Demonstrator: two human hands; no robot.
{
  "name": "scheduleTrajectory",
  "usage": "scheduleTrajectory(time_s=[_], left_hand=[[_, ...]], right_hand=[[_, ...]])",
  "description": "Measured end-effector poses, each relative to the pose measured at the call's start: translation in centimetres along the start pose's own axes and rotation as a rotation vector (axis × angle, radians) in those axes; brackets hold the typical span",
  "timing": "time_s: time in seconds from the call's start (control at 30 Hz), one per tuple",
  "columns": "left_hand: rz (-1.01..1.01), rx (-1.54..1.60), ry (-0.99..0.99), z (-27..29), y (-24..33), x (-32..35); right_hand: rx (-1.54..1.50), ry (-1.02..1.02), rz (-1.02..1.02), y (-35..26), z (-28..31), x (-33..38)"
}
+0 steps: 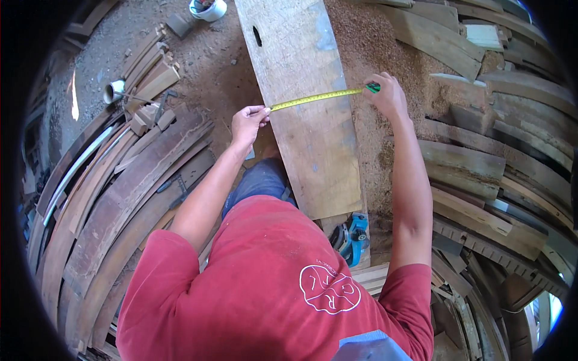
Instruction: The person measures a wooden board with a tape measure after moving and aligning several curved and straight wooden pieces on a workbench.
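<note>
A yellow tape measure blade [316,97] stretches across the width of a long pale wooden board [313,156]. My left hand [248,125] pinches the blade's end at the board's left edge. Past the right edge, my right hand [387,95] is wrapped around the green and black tape case [373,88], which its fingers partly hide. The blade slants slightly upward to the right. A dark oblong slot [257,36] shows in the board's far part.
A teal power tool [356,236] sits by the board's near end. Stacked planks [132,204] lie on the left, with more timber [463,162] on the right. Sawdust [373,42] covers the ground beyond my right hand. A white bucket [208,9] stands at the far left.
</note>
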State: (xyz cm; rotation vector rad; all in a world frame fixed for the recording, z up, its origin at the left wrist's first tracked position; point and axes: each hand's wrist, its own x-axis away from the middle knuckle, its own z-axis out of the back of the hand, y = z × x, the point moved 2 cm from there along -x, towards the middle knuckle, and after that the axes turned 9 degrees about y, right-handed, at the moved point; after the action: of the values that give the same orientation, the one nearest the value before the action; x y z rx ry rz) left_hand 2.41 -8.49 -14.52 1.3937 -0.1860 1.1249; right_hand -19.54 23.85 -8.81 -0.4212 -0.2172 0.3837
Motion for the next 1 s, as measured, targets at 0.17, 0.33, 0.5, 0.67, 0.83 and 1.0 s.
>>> scheduleTrajectory(time_s=[0.17, 0.33, 0.5, 0.67, 0.83, 1.0], left_hand=[[-0.027, -0.013, 0.042, 0.0, 0.2, 0.2], [-0.011, -0.038, 0.064, -0.1, 0.9, 0.6], [-0.026, -0.11, 0.026, 0.4, 1.1, 0.6], [-0.045, -0.124, 0.045, 0.6, 1.0, 0.7], [-0.041, -0.144, -0.028, 0.0, 1.6, 0.0], [-0.213, -0.159, 0.04, 0.6, 2.4, 0.5]], right_hand=[[0.039, 0.021, 0.009, 0.1, -0.2, -0.1], [0.034, 0.04, -0.001, 0.3, -0.1, 0.1], [0.02, 0.045, 0.006, 0.2, -0.3, 0.1], [0.065, 0.033, -0.044, 0.0, -0.6, 0.3], [0.084, 0.057, -0.042, 0.9, -0.9, 0.8], [-0.05, -0.068, 0.033, -3.1, -0.7, 2.8]])
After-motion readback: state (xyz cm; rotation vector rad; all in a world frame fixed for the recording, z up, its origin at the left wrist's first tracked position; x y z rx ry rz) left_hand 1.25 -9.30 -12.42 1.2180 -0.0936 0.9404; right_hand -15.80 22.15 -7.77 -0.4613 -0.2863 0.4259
